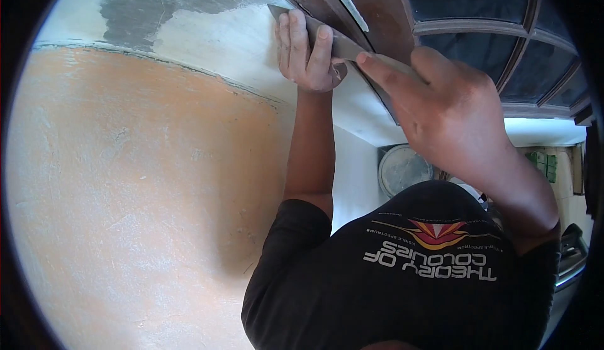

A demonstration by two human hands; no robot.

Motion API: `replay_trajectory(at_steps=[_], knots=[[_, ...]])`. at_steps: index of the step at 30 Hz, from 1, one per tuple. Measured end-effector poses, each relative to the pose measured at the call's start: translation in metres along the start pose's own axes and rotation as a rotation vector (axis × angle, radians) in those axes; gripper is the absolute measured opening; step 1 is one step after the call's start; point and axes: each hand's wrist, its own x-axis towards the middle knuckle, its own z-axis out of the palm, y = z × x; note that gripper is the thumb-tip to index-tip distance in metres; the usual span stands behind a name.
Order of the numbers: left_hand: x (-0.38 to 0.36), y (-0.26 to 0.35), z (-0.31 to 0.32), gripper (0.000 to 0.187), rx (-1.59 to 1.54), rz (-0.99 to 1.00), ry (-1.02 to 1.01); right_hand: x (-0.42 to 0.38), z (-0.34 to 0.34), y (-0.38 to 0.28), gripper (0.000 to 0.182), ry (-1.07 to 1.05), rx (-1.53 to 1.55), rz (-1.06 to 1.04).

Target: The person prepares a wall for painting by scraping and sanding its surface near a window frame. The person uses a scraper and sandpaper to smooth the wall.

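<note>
My right hand [440, 101] is wrapped round the handle end of a flat metal scraper [343, 46], its index finger stretched along the tool. The blade runs up and left along the edge of the dark wooden frame [314, 2], with its tip near the white band of wall [214, 38]. My left hand [309, 54] presses several fingers on the blade, close to the tip; its thumb side is partly hidden behind the tool. A grey patch [135, 10] of filler or bare plaster lies on the white wall, left of the tip.
An orange-painted wall [138, 180] fills the left side below a cracked edge. Dark window panes [472, 54] in a wooden grid stand at the upper right. Lower down are a round bucket [404, 169] and a green object [546, 165] on the floor.
</note>
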Motion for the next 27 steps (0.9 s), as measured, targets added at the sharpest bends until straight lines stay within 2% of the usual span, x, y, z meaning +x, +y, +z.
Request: replay_trajectory(at_steps=[4, 12, 15, 18, 20, 27], knots=[[-0.003, -0.003, 0.006, 0.046, -0.025, 0.025, 0.063, 0.003, -0.006, -0.007, 0.047, -0.004, -0.03, 0.015], [-0.004, -0.003, 0.006, 0.051, 0.038, 0.044, 0.041, 0.003, -0.001, 0.001, 0.039, 0.024, -0.083, -0.017], [-0.004, -0.002, 0.004, 0.054, 0.1, 0.021, -0.053, 0.002, -0.002, 0.01, 0.036, 0.06, -0.024, -0.015], [-0.01, -0.008, 0.011, 0.056, 0.113, 0.076, 0.047, 0.003, -0.008, 0.008, 0.035, 0.018, -0.03, -0.022], [-0.013, -0.01, 0.009, 0.057, 0.144, 0.074, 0.018, 0.003, -0.012, 0.007, 0.019, 0.002, -0.044, -0.029], [-0.005, -0.007, 0.006, 0.053, 0.065, 0.069, 0.05, 0.006, -0.012, 0.003, 0.023, -0.025, -0.005, -0.025]])
